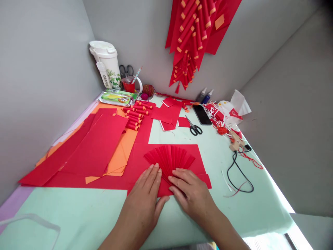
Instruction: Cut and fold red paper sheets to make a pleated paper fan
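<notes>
A pleated red paper fan lies spread on a red paper sheet at the near middle of the table. My left hand rests flat, its fingertips on the fan's left lower edge and its thumb pointing right. Against the fan's lower right part, my right hand presses with its fingers stretched and slightly bent. Neither hand is wrapped round anything. The narrow lower end of the fan is partly hidden between and under my fingers.
Red and orange paper sheets cover the left side, near small red paper rolls. Scissors and a phone lie beyond my hands. At right are a glue gun, its black cord and paper scraps. A white cup stands back left.
</notes>
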A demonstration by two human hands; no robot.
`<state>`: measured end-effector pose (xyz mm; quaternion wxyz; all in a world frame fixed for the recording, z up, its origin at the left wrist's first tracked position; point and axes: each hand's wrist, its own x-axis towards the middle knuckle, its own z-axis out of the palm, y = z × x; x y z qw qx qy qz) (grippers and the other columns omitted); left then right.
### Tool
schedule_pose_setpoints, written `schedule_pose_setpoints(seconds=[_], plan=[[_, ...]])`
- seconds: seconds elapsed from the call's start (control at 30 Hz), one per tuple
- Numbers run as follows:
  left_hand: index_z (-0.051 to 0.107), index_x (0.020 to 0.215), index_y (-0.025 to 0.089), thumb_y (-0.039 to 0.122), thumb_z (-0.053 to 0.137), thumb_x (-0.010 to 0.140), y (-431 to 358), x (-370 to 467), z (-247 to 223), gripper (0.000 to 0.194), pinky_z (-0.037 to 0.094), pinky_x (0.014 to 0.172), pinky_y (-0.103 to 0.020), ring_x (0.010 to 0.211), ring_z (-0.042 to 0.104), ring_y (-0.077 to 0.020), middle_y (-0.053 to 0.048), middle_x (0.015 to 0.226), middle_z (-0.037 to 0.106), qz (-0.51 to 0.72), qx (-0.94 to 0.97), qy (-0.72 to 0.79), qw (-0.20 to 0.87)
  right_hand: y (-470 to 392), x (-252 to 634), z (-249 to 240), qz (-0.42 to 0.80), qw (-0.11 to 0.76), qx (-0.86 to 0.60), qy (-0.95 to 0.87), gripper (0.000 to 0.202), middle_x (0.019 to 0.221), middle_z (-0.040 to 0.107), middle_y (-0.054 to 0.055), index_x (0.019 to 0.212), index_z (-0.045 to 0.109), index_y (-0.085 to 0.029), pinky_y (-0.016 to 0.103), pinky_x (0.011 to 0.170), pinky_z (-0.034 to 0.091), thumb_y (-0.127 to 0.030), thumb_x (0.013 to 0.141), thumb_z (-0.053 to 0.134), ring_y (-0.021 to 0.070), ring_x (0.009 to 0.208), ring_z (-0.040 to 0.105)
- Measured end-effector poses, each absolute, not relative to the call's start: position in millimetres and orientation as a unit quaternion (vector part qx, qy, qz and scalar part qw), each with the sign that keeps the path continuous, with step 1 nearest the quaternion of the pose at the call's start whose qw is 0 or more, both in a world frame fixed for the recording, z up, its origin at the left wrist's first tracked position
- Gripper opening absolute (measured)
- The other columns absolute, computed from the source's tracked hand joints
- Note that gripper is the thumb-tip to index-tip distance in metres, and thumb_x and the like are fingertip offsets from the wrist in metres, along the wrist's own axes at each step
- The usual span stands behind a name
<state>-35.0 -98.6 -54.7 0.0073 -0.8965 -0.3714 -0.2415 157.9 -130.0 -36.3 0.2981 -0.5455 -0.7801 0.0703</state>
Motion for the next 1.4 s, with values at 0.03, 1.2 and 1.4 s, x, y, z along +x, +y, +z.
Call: schedule_pose_setpoints(seconds=[0.03, 1.2, 1.4], plan=[[0.051, 0.133, 0.003, 0.04, 0.056, 0.09, -98.5, -35.3, -54.7, 0.056, 0.05, 0.099, -0.046, 0.126, 0.054, -0.0329, -0.023, 0.136, 0.057, -0.242, -0.897, -0.37, 0.01, -129.7, 157.8, -37.1, 0.066, 0.3, -0.545, -0.78, 0.024, 0.111, 0.072, 0.009, 0.112, 0.071, -0.018, 0.038, 0.095, 0.057, -0.018, 0.09, 0.061, 0.0233, 0.107, 0.065], [0.064, 0.109, 0.014, 0.016, 0.055, 0.087, -112.2, -38.7, -41.8, 0.024, 0.057, 0.075, -0.042, 0.089, 0.067, -0.0279, -0.014, 0.102, 0.072, -0.318, -0.881, -0.351, -0.029, -76.9, 155.9, -9.9, -0.03, 0.221, -0.486, -0.845, 0.027, 0.104, 0.07, 0.012, 0.116, 0.063, -0.016, 0.045, 0.091, 0.054, -0.021, 0.089, 0.06, 0.0279, 0.108, 0.061], [0.068, 0.107, 0.013, 0.014, 0.052, 0.086, -108.4, -39.2, -47.3, 0.026, 0.059, 0.077, -0.04, 0.089, 0.069, -0.0271, -0.012, 0.102, 0.074, -0.303, -0.891, -0.337, -0.014, -77.0, 155.7, -27.9, -0.066, 0.201, -0.454, -0.866, 0.027, 0.095, 0.072, 0.01, 0.113, 0.064, -0.015, 0.04, 0.088, 0.054, -0.007, 0.091, 0.051, 0.0247, 0.102, 0.063]])
